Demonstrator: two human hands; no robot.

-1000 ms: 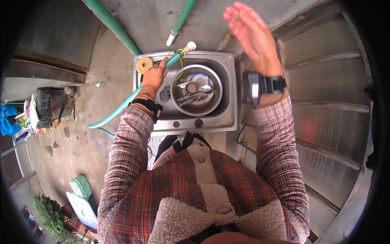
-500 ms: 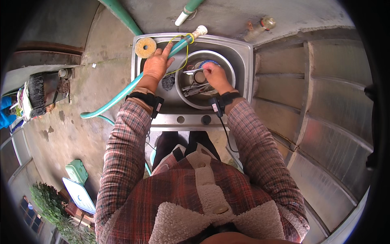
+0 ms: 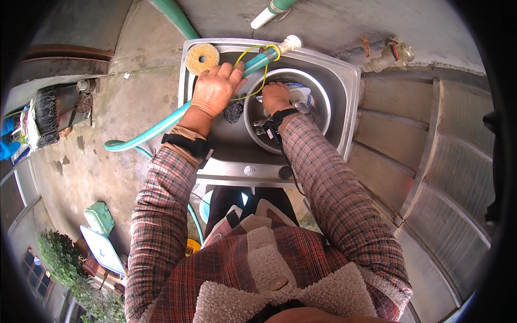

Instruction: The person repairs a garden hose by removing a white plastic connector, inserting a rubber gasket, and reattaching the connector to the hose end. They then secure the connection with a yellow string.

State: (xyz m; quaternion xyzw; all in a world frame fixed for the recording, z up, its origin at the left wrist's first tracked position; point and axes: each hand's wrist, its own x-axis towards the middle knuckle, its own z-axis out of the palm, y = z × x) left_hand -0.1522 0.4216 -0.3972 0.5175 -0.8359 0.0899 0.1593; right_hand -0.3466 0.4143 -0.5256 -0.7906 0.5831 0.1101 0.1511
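Note:
My left hand is wrapped over a green hose, which runs across the left of the metal sink. A white fitting caps the hose's end, and a yellow cord loops around it. Down inside a round metal basin, my right hand has its fingers curled; what they grip is hidden. Beside it in the basin lie a blue-and-white dish and metal utensils, partly covered by my arm. A dark mesh scrubber sits between the hands.
A tan ring-shaped pad rests on the sink's back left corner. Green pipes stand behind, with a clear bottle-like object by the wall. Ribbed panels line the right. A light blue container is below the sink.
My right hand has moved left and lower within the basin, uncovering more of the blue-and-white dish. My left hand stays at the hose, its fingers now more curled. The view has shifted slightly.

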